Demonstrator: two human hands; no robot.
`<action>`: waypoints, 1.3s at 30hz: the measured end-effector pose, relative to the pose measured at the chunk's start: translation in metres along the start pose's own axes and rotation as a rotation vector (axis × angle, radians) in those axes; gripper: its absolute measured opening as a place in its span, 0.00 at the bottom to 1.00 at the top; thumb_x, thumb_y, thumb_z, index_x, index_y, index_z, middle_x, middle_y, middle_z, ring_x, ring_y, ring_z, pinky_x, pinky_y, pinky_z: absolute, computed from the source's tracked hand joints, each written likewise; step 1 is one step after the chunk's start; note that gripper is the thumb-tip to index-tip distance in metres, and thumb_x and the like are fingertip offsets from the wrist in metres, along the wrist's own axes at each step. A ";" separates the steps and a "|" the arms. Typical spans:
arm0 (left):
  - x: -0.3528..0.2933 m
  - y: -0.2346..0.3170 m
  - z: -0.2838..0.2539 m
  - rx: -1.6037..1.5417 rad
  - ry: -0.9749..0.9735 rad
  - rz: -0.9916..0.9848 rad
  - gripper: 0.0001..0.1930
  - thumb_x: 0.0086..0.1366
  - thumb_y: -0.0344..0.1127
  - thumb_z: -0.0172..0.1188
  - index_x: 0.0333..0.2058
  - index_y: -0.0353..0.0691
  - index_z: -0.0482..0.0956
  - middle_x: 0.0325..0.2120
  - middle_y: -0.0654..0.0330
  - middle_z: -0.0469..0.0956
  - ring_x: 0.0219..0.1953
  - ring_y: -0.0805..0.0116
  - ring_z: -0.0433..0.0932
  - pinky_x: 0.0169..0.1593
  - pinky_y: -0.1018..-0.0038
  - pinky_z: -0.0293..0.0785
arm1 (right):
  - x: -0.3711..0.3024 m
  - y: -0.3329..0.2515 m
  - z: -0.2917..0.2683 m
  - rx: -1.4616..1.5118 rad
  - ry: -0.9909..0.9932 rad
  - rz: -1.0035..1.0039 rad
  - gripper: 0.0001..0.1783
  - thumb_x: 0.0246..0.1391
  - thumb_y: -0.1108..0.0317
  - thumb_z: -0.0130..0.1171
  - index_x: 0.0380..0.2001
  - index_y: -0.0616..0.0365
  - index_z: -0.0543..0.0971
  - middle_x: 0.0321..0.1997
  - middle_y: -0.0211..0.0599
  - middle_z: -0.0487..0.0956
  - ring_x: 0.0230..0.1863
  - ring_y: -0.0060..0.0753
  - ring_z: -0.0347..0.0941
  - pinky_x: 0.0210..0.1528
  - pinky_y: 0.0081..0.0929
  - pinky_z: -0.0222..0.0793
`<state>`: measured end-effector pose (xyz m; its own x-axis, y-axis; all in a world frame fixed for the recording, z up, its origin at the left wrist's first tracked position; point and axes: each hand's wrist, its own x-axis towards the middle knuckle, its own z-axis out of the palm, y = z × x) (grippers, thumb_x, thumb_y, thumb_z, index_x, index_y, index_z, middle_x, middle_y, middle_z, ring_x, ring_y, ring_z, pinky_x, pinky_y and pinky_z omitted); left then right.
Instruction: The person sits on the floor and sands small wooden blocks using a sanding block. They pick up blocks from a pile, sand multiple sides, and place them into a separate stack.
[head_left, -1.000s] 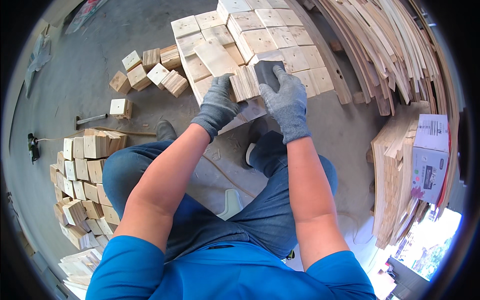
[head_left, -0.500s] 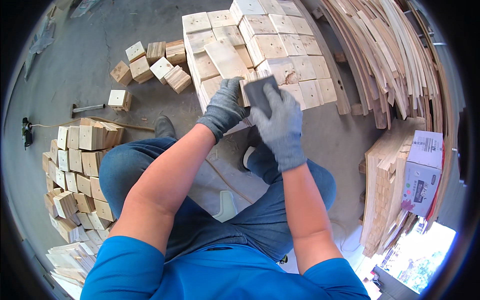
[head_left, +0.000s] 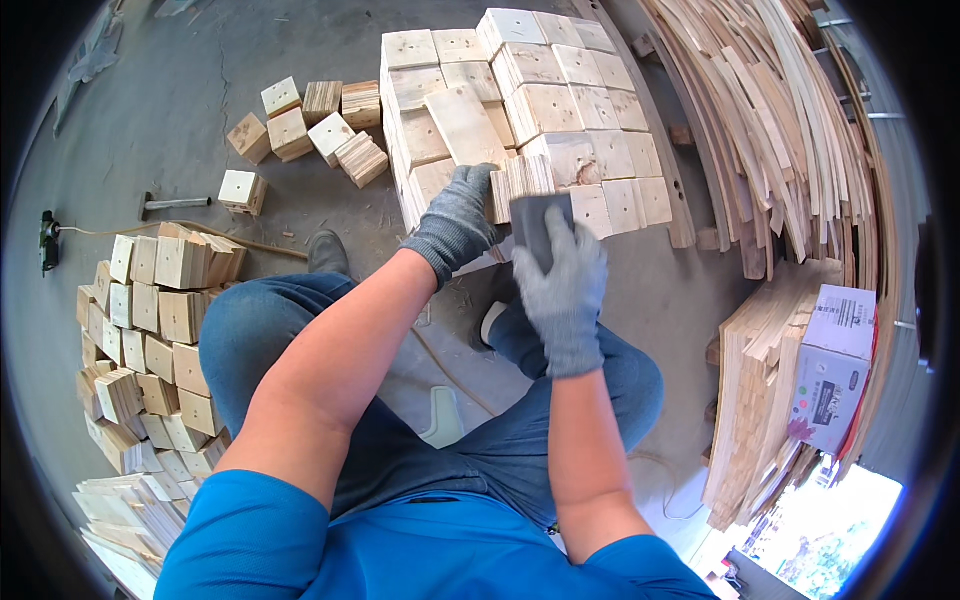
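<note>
My left hand (head_left: 456, 222), in a grey knit glove, grips the left side of a small bundle of stacked wooden pieces (head_left: 523, 178), their layered edges facing up. The fingertips are partly hidden behind the bundle. A dark grey flat sanding block (head_left: 538, 222) is in my gloved right hand (head_left: 565, 285), its fingers spread over the top. The sanding block sits just below and right of the bundle; whether they touch I cannot tell. Beyond my hands stands a stepped pile of drilled wooden blocks (head_left: 550, 105), with a loose pale board (head_left: 462, 122) lying on top.
Several loose blocks (head_left: 290, 133) and a hammer (head_left: 178, 203) lie on the floor at left. More blocks (head_left: 150, 310) are piled beside my left knee, near a cord (head_left: 255, 246). Long wood strips (head_left: 740, 110) and a printed carton (head_left: 835, 370) on stacked wood are at right.
My right hand has drawn the sanding block back toward me and down, off the bundle's top edges, which now show. The left hand keeps its grip. The whole view has shifted slightly.
</note>
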<state>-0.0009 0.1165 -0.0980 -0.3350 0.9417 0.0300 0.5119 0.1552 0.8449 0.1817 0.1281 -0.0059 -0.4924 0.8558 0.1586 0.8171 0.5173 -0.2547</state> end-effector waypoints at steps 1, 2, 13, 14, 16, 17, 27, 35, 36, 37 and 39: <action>0.000 -0.001 0.000 -0.002 -0.004 0.003 0.44 0.52 0.39 0.81 0.66 0.42 0.68 0.58 0.39 0.73 0.59 0.35 0.78 0.64 0.53 0.78 | -0.013 0.000 -0.003 0.013 -0.028 0.004 0.41 0.54 0.54 0.74 0.70 0.55 0.76 0.64 0.63 0.74 0.63 0.68 0.72 0.66 0.58 0.69; 0.001 -0.003 0.001 -0.004 -0.009 0.007 0.44 0.52 0.39 0.81 0.66 0.42 0.68 0.58 0.39 0.73 0.59 0.35 0.78 0.64 0.53 0.78 | -0.017 0.001 -0.003 0.024 -0.021 0.002 0.41 0.54 0.54 0.74 0.70 0.55 0.76 0.64 0.63 0.74 0.63 0.68 0.72 0.67 0.58 0.69; 0.004 -0.008 0.008 -0.008 0.021 0.038 0.44 0.52 0.40 0.83 0.65 0.43 0.68 0.57 0.43 0.73 0.58 0.39 0.77 0.64 0.55 0.76 | 0.125 0.005 0.010 -0.064 -0.053 0.071 0.39 0.55 0.50 0.73 0.69 0.48 0.78 0.56 0.58 0.82 0.59 0.62 0.80 0.63 0.53 0.76; 0.004 -0.007 0.008 -0.002 0.017 0.036 0.45 0.51 0.40 0.83 0.65 0.43 0.68 0.57 0.43 0.73 0.58 0.39 0.77 0.64 0.55 0.77 | 0.138 0.006 0.011 -0.076 -0.027 0.052 0.39 0.56 0.50 0.73 0.69 0.48 0.78 0.56 0.58 0.82 0.59 0.62 0.80 0.63 0.53 0.76; 0.005 -0.001 0.010 -0.014 0.003 0.027 0.44 0.51 0.40 0.83 0.65 0.43 0.68 0.57 0.44 0.73 0.59 0.39 0.77 0.64 0.56 0.77 | 0.146 0.013 0.011 -0.069 -0.070 0.124 0.39 0.56 0.49 0.73 0.69 0.49 0.78 0.55 0.58 0.82 0.59 0.62 0.80 0.63 0.53 0.76; 0.004 -0.002 0.008 -0.016 0.007 0.011 0.44 0.51 0.40 0.83 0.65 0.43 0.68 0.57 0.44 0.73 0.59 0.39 0.77 0.64 0.56 0.77 | 0.148 0.010 0.011 -0.059 -0.097 0.146 0.40 0.56 0.49 0.73 0.69 0.50 0.78 0.55 0.58 0.82 0.59 0.62 0.80 0.63 0.53 0.76; 0.000 -0.002 -0.001 -0.039 -0.015 -0.011 0.45 0.50 0.39 0.83 0.66 0.45 0.68 0.59 0.42 0.73 0.61 0.38 0.77 0.66 0.54 0.77 | -0.003 0.010 -0.005 -0.025 -0.006 0.064 0.40 0.54 0.54 0.75 0.69 0.53 0.77 0.63 0.62 0.76 0.64 0.65 0.73 0.68 0.57 0.69; -0.002 0.001 -0.002 -0.055 0.008 -0.014 0.43 0.51 0.38 0.82 0.65 0.45 0.69 0.58 0.42 0.73 0.60 0.36 0.77 0.64 0.54 0.77 | 0.069 0.012 0.009 -0.022 0.037 0.034 0.37 0.54 0.53 0.75 0.66 0.52 0.80 0.60 0.60 0.79 0.61 0.63 0.76 0.66 0.54 0.73; 0.001 0.001 0.000 -0.063 0.001 -0.004 0.43 0.51 0.38 0.82 0.65 0.45 0.69 0.58 0.42 0.73 0.60 0.37 0.77 0.64 0.54 0.77 | 0.087 0.013 0.009 -0.052 0.024 0.061 0.37 0.54 0.53 0.74 0.66 0.52 0.81 0.60 0.60 0.80 0.61 0.62 0.77 0.65 0.53 0.74; 0.003 -0.002 0.002 -0.067 -0.002 0.000 0.43 0.51 0.38 0.82 0.64 0.45 0.69 0.57 0.42 0.73 0.60 0.37 0.77 0.64 0.54 0.77 | 0.105 0.015 0.011 -0.026 0.008 0.075 0.37 0.54 0.52 0.75 0.66 0.52 0.81 0.59 0.60 0.80 0.61 0.62 0.77 0.65 0.53 0.74; 0.004 -0.005 0.006 -0.072 0.008 0.020 0.43 0.51 0.39 0.82 0.64 0.44 0.69 0.57 0.43 0.74 0.59 0.37 0.77 0.64 0.54 0.77 | 0.131 0.019 0.014 -0.041 -0.001 0.096 0.36 0.53 0.50 0.75 0.65 0.50 0.82 0.57 0.60 0.82 0.59 0.61 0.79 0.63 0.51 0.76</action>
<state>0.0001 0.1210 -0.1051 -0.3323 0.9418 0.0512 0.4602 0.1145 0.8804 0.1284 0.2501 -0.0028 -0.4111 0.9016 0.1345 0.8723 0.4319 -0.2292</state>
